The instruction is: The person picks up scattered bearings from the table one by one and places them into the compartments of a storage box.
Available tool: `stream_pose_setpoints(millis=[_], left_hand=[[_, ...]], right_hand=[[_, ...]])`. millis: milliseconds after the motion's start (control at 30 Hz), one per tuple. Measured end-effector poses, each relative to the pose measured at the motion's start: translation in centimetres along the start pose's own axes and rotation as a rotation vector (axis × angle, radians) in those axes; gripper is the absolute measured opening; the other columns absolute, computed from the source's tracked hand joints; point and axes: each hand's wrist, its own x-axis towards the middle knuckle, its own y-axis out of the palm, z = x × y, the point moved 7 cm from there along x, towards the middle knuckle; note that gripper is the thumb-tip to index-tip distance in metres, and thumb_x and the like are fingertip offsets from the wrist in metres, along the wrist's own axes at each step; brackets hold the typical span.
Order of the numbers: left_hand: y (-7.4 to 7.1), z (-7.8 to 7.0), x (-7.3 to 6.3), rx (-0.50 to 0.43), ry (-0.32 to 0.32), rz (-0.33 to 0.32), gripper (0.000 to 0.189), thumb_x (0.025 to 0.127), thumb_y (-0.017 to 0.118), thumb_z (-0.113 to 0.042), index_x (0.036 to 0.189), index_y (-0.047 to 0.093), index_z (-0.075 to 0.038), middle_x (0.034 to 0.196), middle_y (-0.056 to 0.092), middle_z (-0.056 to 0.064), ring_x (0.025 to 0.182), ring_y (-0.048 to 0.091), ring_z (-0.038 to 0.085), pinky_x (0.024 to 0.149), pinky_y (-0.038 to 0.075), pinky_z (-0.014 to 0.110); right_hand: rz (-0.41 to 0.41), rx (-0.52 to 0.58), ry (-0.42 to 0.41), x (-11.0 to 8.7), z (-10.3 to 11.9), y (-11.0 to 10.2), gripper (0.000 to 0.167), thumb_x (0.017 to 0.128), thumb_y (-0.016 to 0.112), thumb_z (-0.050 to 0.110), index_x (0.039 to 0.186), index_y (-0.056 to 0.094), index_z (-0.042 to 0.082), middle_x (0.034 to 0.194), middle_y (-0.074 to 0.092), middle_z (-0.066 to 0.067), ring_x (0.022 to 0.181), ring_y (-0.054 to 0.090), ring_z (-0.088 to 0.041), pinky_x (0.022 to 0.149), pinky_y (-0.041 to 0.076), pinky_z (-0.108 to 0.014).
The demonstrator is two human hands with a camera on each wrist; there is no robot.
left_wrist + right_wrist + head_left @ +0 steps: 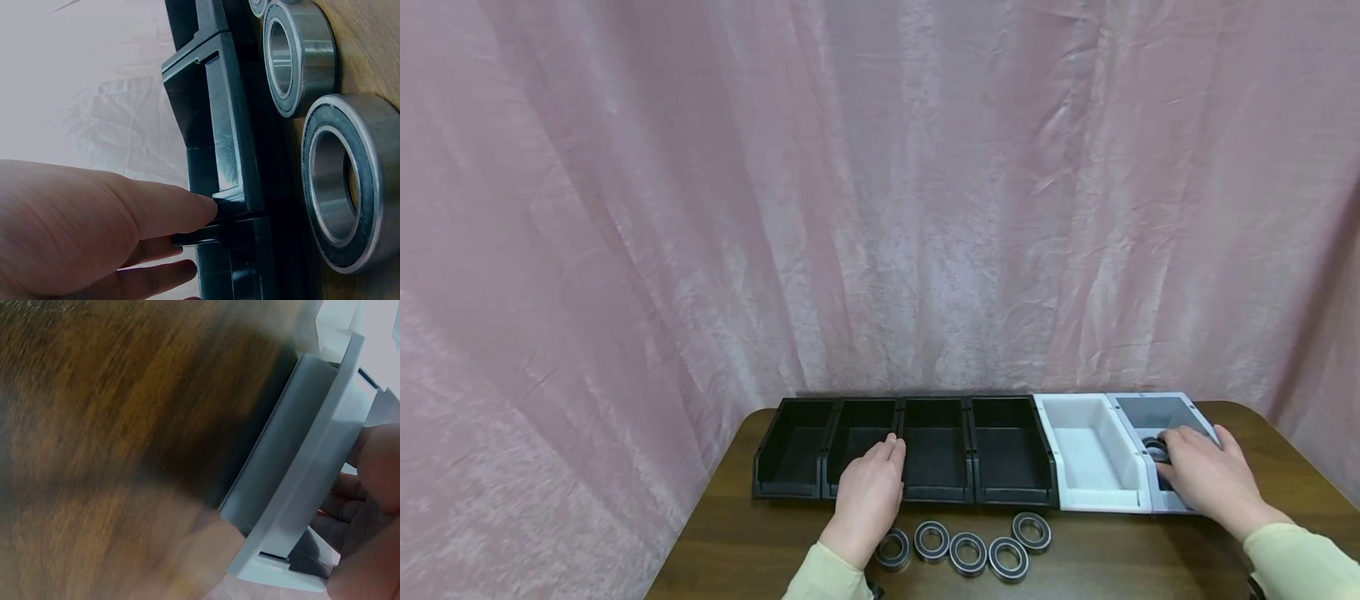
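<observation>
My left hand [867, 492] reaches over the front of the black bins, its fingers extended near the divider between the second and third bin [935, 454]. In the left wrist view its thumb [181, 209] lies at a bin's front rim. My right hand [1210, 471] is down inside the grey bin [1150, 408], thumb and fingers curled about a dark-rimmed ball bearing [1155, 446]. In the right wrist view the bin's wall partly hides those fingers [337, 506]. Several steel bearings [967, 554] with dark seals sit on the table in front of the black bins.
A white bin [1093, 450] stands between the black row and the grey bin. All bins line the back of the wooden table [722, 542], with a pink curtain [880, 208] behind. The table's rounded edge [1247, 408] runs right of the grey bin.
</observation>
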Motion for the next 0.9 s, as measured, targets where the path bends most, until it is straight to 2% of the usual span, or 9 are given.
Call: stream_pose_setpoints(millis=[267,667,900], left_hand=[[0.11,0.01,-0.01,-0.003,-0.002,0.009,0.059,0.086,0.098,-0.016,0.138,0.074,-0.002,0.142,0.073,0.015,0.122,0.075,0.027,0.093,0.066,0.042],[0.01,0.13,0.06,-0.017,-0.012,0.020,0.060,0.086,0.097,-0.015,0.139,0.074,-0.002,0.143,0.072,0.015,0.123,0.075,0.027,0.094,0.065,0.042],[0.02,0.02,0.04,-0.019,-0.007,0.017,0.060,0.085,0.098,-0.016,0.139,0.074,-0.002,0.143,0.073,0.015,0.121,0.075,0.027,0.093,0.066,0.042]], right_hand=[[-0.010,-0.035,-0.007,-0.06,0.40,-0.14,0.037,0.088,0.086,0.009,0.110,0.067,-0.013,0.099,0.070,-0.025,0.106,0.067,-0.051,0.112,0.026,-0.083],[0.098,-0.046,0.042,0.51,0.19,0.71,0.034,0.088,0.085,0.008,0.109,0.069,-0.012,0.093,0.071,-0.021,0.097,0.070,-0.047,0.112,0.023,-0.084],[0.116,-0.028,0.058,0.57,0.16,0.77,0.019,0.088,0.080,0.005,0.101,0.071,-0.006,0.082,0.068,-0.011,0.084,0.069,-0.039,0.111,0.021,-0.084]])
